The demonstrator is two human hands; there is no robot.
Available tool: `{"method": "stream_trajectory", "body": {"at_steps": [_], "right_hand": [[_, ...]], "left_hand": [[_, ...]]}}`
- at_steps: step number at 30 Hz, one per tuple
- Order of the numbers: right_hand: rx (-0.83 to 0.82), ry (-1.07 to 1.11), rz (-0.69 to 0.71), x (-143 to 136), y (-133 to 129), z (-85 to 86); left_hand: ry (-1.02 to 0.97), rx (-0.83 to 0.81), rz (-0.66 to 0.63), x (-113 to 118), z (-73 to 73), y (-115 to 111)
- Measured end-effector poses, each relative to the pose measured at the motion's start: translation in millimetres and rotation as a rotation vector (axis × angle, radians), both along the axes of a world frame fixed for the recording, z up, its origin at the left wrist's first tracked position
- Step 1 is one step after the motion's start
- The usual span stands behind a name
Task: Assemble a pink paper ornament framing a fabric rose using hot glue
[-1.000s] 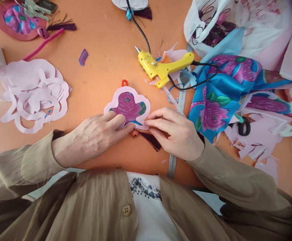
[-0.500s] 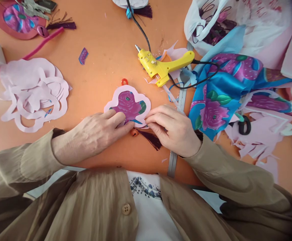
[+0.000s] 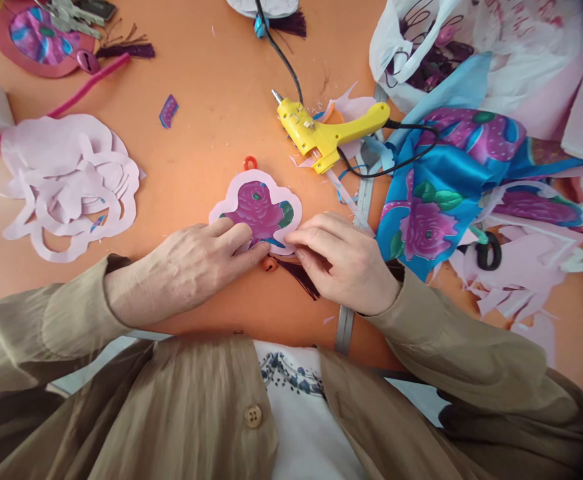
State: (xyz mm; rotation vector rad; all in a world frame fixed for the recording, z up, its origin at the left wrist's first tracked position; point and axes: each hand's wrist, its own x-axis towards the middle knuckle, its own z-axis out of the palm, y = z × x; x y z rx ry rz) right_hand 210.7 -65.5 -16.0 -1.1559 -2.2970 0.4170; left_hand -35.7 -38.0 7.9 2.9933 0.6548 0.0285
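A pink-edged flower piece [image 3: 257, 208] with a purple rose and green leaf lies flat on the orange table. A red loop [image 3: 250, 162] shows at its top, an orange bell [image 3: 270, 264] and a dark tassel [image 3: 299, 277] at its bottom. My left hand [image 3: 186, 270] has its fingers closed on the lower left edge of the piece. My right hand [image 3: 344, 260] pinches the lower right edge between thumb and fingertips. The fingertips hide parts of that edge.
A yellow glue gun [image 3: 329, 133] with a black cord lies beyond my right hand. Pink cutouts [image 3: 71, 187] are piled at the left. Blue floral fabric [image 3: 431, 200], pink scraps [image 3: 516, 260] and a white plastic bag [image 3: 526, 60] cover the right side. Keys [image 3: 74, 20] are at the upper left.
My right hand's fingertips have shifted slightly left, further over the pink edge. My left hand and the flower piece keep nearly the same position.
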Motion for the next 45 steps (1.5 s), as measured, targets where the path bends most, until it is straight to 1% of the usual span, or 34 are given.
{"method": "stream_trajectory", "body": {"at_steps": [3, 7, 14, 19, 22, 27, 30, 33, 35, 37, 40, 45], "right_hand": [[0.018, -0.010, -0.021, -0.3, -0.1, -0.7], [0.042, 0.036, -0.034, -0.9, 0.5, -2.7], [-0.001, 0.000, 0.028, 3.6, -2.8, 2.9], [-0.009, -0.037, 0.038, 3.4, -2.1, 1.3], [0.012, -0.028, 0.054, 2.2, -0.9, 0.3], [0.048, -0.010, 0.093, 2.2, -1.8, 3.5], [0.092, -0.064, 0.132, 2.3, -2.7, 4.2], [0.127, -0.126, 0.135, 2.0, -3.3, 3.2], [0.133, -0.144, 0.134, 1.9, -3.5, 2.7], [0.132, -0.146, 0.137, 1.8, -3.5, 2.7], [0.130, -0.138, 0.142, 1.7, -3.2, 3.3], [0.136, -0.141, 0.140, 1.5, -3.0, 3.1]], "left_hand": [[-0.001, 0.022, -0.009, -0.2, -0.3, -0.1], [-0.003, 0.026, -0.016, 0.1, -0.1, -0.3], [0.017, 0.002, -0.012, -0.4, -0.3, -0.5], [0.011, -0.001, -0.002, -0.6, 0.0, 0.5], [0.013, -0.018, -0.005, -1.2, 0.0, 2.2], [0.005, -0.043, 0.005, -1.6, -1.5, 3.8], [0.000, -0.088, 0.033, -1.2, -1.5, 3.1], [-0.021, -0.122, 0.053, -2.8, 1.1, 2.7], [-0.026, -0.133, 0.043, -5.4, 4.0, 2.8], [-0.022, -0.124, 0.009, -8.5, 6.7, 2.5], [0.000, -0.063, -0.052, -11.2, 8.6, -0.5], [0.016, 0.063, -0.054, -12.2, 7.2, -5.9]]}}
